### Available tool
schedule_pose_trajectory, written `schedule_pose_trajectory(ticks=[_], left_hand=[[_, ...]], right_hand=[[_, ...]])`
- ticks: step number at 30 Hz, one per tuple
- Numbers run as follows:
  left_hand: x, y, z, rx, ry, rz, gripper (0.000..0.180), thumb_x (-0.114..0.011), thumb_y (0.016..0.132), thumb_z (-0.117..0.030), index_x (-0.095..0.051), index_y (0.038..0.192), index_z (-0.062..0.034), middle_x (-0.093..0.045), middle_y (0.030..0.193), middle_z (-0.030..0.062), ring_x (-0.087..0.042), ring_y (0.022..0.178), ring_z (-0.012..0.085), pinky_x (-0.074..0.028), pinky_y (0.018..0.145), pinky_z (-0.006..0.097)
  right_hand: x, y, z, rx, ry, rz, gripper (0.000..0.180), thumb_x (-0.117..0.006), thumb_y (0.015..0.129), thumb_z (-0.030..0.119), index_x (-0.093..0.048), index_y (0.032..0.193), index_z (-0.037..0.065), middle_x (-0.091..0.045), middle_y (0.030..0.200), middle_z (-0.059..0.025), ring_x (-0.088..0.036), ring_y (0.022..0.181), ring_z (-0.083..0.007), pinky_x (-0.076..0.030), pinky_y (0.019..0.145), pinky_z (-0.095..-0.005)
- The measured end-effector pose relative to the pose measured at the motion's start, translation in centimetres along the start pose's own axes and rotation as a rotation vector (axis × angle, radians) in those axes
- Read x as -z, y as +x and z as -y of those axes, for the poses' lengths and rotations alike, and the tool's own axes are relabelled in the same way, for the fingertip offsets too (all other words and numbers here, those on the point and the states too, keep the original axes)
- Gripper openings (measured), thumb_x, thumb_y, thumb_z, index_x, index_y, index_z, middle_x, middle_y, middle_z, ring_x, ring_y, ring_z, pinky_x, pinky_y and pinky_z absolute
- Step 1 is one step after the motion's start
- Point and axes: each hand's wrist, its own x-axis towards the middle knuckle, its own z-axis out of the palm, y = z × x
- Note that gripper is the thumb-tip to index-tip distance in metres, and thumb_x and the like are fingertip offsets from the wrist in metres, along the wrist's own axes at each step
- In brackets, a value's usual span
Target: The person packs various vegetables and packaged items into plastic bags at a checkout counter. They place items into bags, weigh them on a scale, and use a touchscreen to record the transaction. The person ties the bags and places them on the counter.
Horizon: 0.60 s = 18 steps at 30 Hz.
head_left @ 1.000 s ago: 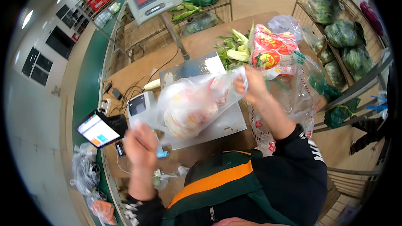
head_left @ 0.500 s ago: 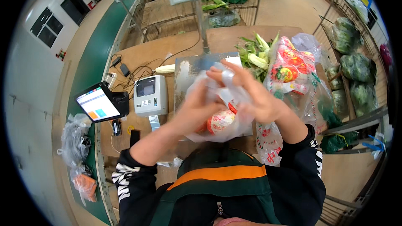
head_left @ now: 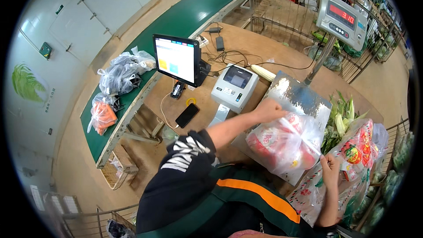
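A clear plastic bag filled with red-and-white packed goods lies on the metal weighing plate of a scale. My left hand is a closed fist gripping the bag's gathered top at its upper left. At the bag's lower right edge, my right hand has its fingers curled on the plastic. A large printed red-and-white sack stands just right of that hand.
The scale's display rises on a pole behind the plate. On the brown counter are a label printer, a touchscreen, a phone, a corn cob and husked corn. Tied bags lie on the green conveyor.
The bag has come down from in front of my chest onto the weighing plate. My hands have moved apart to its two ends, and the view has swung left.
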Motion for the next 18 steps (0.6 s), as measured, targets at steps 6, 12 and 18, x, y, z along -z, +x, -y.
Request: schedule_pose_trajectory(ticks=[6, 12, 18], left_hand=[[-2.2, -3.0, 1.7, 0.433, -1.547, 0.038, 0.038, -0.06, 0.099, -0.033, -0.061, 0.069, -0.0098, -0.051, 0.059, 0.0017, -0.053, 0.062, 0.0128, -0.041, 0.06, 0.031], [-1.1, -6.4, -15.2, -0.366, -0.654, 0.453, 0.034, -0.055, 0.105, -0.03, -0.065, 0.082, -0.0072, -0.056, 0.082, -0.0011, -0.054, 0.079, 0.0075, -0.041, 0.069, 0.025], [0.7, -1.0, -12.6, 0.286, -0.94, 0.326, 0.032, -0.055, 0.103, -0.031, -0.064, 0.087, -0.0048, -0.049, 0.076, -0.0018, -0.046, 0.065, 0.0062, -0.034, 0.049, 0.023]], right_hand=[[-4.8, -0.6, -5.5, -0.407, 1.506, -0.439, 0.039, -0.054, 0.104, 0.013, -0.045, 0.066, 0.011, -0.033, 0.056, 0.0036, -0.03, 0.052, -0.0107, -0.037, 0.056, -0.027], [-4.7, 2.3, 6.8, -0.012, 1.051, 0.017, 0.057, -0.043, 0.108, 0.034, -0.046, 0.147, -0.007, -0.052, 0.148, -0.0195, -0.063, 0.116, -0.0235, -0.052, 0.095, -0.0363], [-3.0, 1.9, 4.8, -0.182, 0.868, 0.006, 0.036, -0.049, 0.107, 0.03, -0.062, 0.101, -0.003, -0.063, 0.096, -0.0064, -0.055, 0.089, -0.0164, -0.044, 0.086, -0.0336]])
